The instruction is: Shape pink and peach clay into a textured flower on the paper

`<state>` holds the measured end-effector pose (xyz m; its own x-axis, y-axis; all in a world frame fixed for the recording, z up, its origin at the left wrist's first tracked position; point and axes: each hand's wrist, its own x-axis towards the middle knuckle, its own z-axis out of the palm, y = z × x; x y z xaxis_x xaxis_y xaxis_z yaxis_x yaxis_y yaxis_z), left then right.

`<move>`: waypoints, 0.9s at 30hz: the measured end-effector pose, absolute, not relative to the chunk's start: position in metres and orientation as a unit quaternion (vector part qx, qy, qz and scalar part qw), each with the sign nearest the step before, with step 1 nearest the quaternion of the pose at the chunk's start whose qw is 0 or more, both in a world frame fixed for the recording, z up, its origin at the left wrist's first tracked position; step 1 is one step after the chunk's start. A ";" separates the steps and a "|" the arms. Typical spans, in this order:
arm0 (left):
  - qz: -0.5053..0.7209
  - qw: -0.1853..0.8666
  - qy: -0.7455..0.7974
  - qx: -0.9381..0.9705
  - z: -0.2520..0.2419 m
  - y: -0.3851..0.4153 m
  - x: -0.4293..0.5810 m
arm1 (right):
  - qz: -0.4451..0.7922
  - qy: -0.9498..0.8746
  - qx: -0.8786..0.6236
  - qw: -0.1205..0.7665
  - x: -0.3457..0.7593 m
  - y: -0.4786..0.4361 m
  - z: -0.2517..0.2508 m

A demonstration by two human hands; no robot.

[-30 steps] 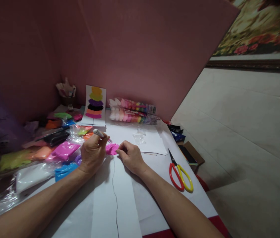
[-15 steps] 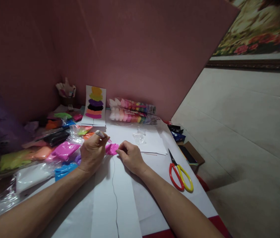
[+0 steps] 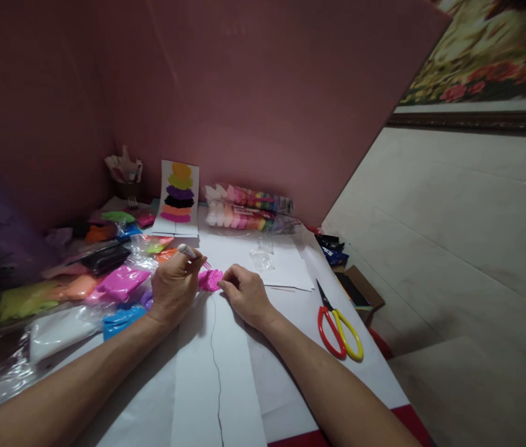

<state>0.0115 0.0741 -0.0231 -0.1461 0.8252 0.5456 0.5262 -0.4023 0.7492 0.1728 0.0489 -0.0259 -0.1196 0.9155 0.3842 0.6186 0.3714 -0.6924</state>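
Observation:
A flat piece of bright pink clay (image 3: 210, 280) lies on white paper (image 3: 218, 372) in the middle of the table. My left hand (image 3: 174, 288) is closed round a small fork (image 3: 192, 254) with a white handle, its tines at the clay's upper edge. Just right of the clay, my right hand (image 3: 245, 293) rests on the paper, fingers curled and fingertips pressing the clay's right edge. A thin dark line runs down the paper from the clay toward me.
Bags of coloured clay (image 3: 118, 282) crowd the left side. A card with stacked colour shapes (image 3: 177, 197) and packs of clay sticks (image 3: 244, 210) stand at the back. Red and yellow scissors (image 3: 340, 328) lie right, by dark packets (image 3: 335, 251) near the edge.
The fork's tines shifted slightly along the pink clay's upper edge. Both hands otherwise stay in place.

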 end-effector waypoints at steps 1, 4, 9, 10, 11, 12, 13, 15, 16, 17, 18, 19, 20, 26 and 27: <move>0.543 0.139 0.524 0.641 -0.023 0.074 0.012 | 0.186 -0.724 -0.529 0.401 0.173 0.049 -0.026; 0.544 0.150 0.503 0.655 -0.023 0.074 0.013 | 0.186 -0.724 -0.530 0.400 0.173 0.049 -0.026; 0.540 0.158 0.493 0.664 -0.024 0.074 0.015 | 0.187 -0.722 -0.533 0.398 0.172 0.049 -0.025; 0.539 0.158 0.494 0.664 -0.023 0.074 0.015 | 0.187 -0.722 -0.533 0.399 0.172 0.049 -0.025; 0.539 0.158 0.494 0.663 -0.023 0.074 0.015 | 0.187 -0.723 -0.532 0.399 0.172 0.050 -0.025; 0.539 0.158 0.495 0.663 -0.023 0.074 0.015 | 0.186 -0.723 -0.531 0.400 0.172 0.050 -0.025; 0.539 0.159 0.496 0.662 -0.024 0.074 0.015 | 0.186 -0.723 -0.531 0.401 0.172 0.049 -0.025; 0.540 0.160 0.496 0.661 -0.024 0.074 0.014 | 0.187 -0.723 -0.529 0.403 0.173 0.049 -0.025; 0.540 0.160 0.496 0.661 -0.025 0.074 0.014 | 0.188 -0.723 -0.529 0.403 0.173 0.049 -0.025; 0.540 0.160 0.496 0.660 -0.025 0.074 0.014 | 0.188 -0.723 -0.529 0.403 0.173 0.049 -0.025; 0.540 0.159 0.497 0.660 -0.026 0.075 0.013 | 0.189 -0.723 -0.528 0.403 0.173 0.049 -0.025; 0.540 0.159 0.498 0.660 -0.027 0.075 0.013 | 0.190 -0.722 -0.529 0.404 0.173 0.049 -0.025; 0.541 0.158 0.498 0.659 -0.027 0.075 0.013 | 0.191 -0.721 -0.529 0.404 0.173 0.049 -0.026; 0.552 0.158 0.489 0.657 -0.024 0.075 0.014 | 0.202 -0.713 -0.530 0.412 0.173 0.051 -0.028; 0.554 0.159 0.488 0.656 -0.023 0.075 0.015 | 0.205 -0.712 -0.530 0.413 0.173 0.051 -0.027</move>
